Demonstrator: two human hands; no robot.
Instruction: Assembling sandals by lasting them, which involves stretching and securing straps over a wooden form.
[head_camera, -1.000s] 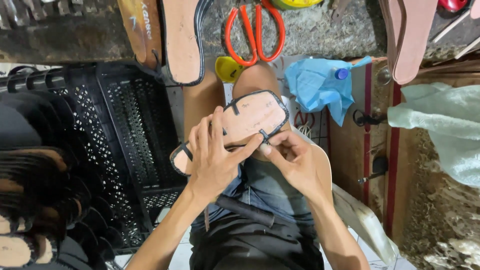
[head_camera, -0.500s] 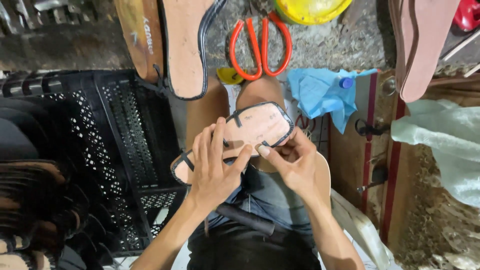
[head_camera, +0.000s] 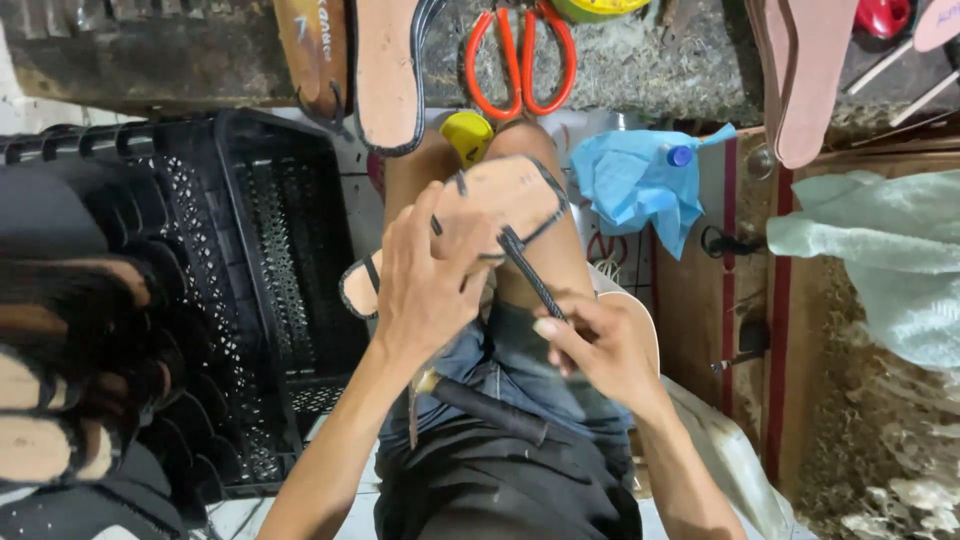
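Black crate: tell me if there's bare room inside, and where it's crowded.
The black crate shows bare mesh floor at its right end, beside the left hand. Its left end is crowded with stacked sandals. The lap is taken by the sole.

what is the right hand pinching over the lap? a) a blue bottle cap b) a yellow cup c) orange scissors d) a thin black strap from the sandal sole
d: the right hand pinches the thin black strap that runs up to the sandal sole, which the left hand holds down; the orange scissors lie untouched.

Crate at frame left, sole on the knee at centre, scissors above it, cloth right of the sole
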